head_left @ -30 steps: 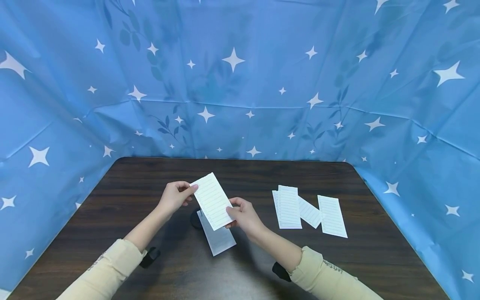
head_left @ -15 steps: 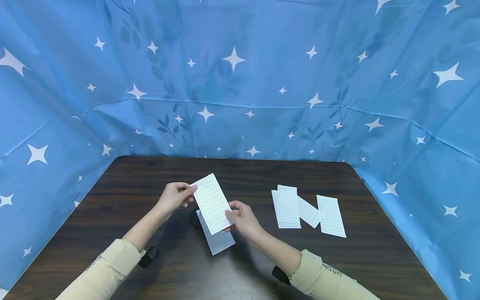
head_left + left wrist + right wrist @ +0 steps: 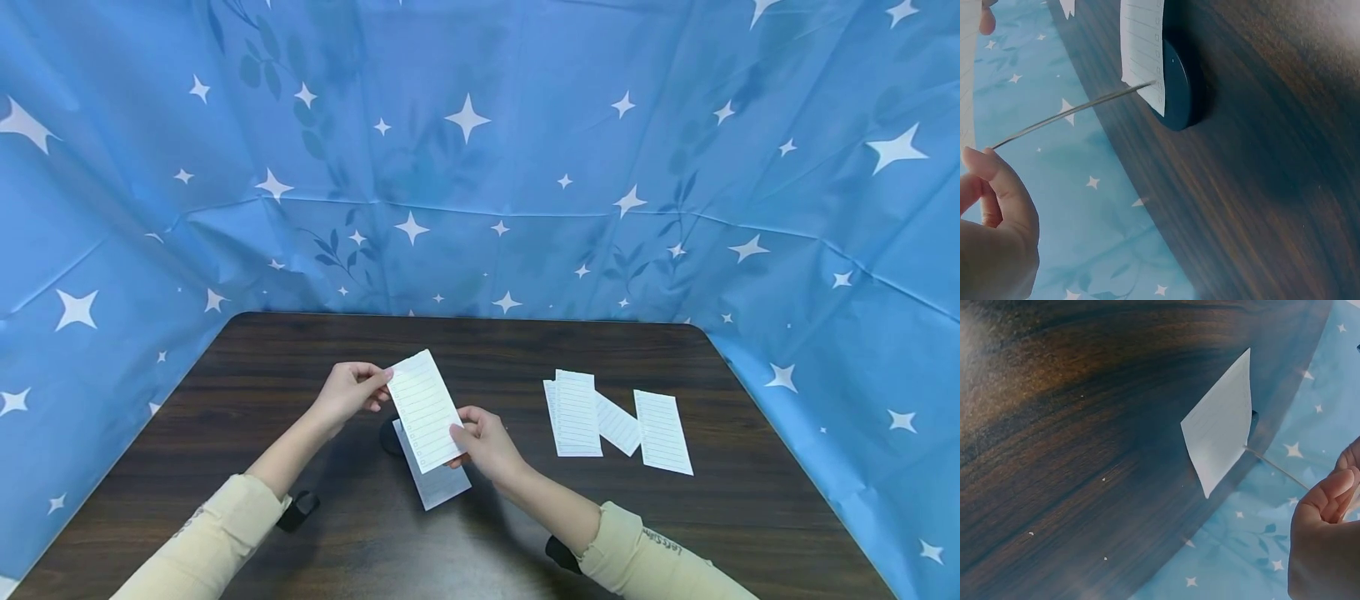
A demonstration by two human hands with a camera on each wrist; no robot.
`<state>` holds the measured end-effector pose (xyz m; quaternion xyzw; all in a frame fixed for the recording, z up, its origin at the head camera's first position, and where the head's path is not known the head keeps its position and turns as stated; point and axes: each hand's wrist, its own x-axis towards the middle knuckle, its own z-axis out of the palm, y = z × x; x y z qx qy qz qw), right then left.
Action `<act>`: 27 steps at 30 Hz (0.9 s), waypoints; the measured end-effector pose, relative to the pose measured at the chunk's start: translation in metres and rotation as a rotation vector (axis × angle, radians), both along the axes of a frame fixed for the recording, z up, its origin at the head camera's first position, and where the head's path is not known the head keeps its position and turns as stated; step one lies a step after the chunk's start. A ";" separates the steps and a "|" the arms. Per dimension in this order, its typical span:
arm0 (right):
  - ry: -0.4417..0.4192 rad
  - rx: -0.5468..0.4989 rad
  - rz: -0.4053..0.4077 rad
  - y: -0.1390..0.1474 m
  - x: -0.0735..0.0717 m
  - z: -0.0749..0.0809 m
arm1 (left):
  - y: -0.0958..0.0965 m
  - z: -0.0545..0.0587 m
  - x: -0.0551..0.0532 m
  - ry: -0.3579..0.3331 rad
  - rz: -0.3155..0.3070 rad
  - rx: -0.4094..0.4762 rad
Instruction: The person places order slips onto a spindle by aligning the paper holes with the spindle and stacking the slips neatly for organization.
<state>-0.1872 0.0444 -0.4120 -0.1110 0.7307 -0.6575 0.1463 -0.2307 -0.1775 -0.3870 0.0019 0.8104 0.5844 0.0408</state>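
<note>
A lined paper slip [image 3: 425, 408] hangs tilted in the air between my hands. The left hand [image 3: 351, 392] pinches its upper left edge, thumb on top. At its lower right edge, the right hand [image 3: 486, 440] pinches it the same way. Below, a second lined slip [image 3: 438, 493] is pierced by the thin metal rod of a paper spike [image 3: 1072, 115], close to its round black base [image 3: 1183, 81]. The rod reaches up toward the held slip. Whether its tip touches or passes through that slip is hidden.
On the right of the dark wooden table [image 3: 330, 550], several lined slips lie flat. One slip [image 3: 577, 417] overlaps others, and another slip [image 3: 664, 433] lies apart. A blue starry curtain [image 3: 480, 167] stands behind the table.
The held slip has sunk slightly and its upper end has shifted a little to the right. Both hands keep their pinch. The slips on the table and the spike have stayed put.
</note>
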 end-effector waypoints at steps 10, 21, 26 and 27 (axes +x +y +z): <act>0.041 0.016 0.003 0.000 -0.001 -0.006 | 0.000 0.001 -0.002 0.081 -0.018 -0.109; 0.055 0.009 0.004 -0.001 0.001 -0.018 | -0.004 -0.013 -0.001 0.031 -0.027 -0.117; 0.043 0.038 0.009 0.001 0.000 -0.020 | -0.004 -0.016 -0.003 0.034 -0.038 -0.133; 0.039 0.039 0.012 0.001 0.000 -0.021 | -0.003 -0.016 -0.003 0.036 -0.041 -0.137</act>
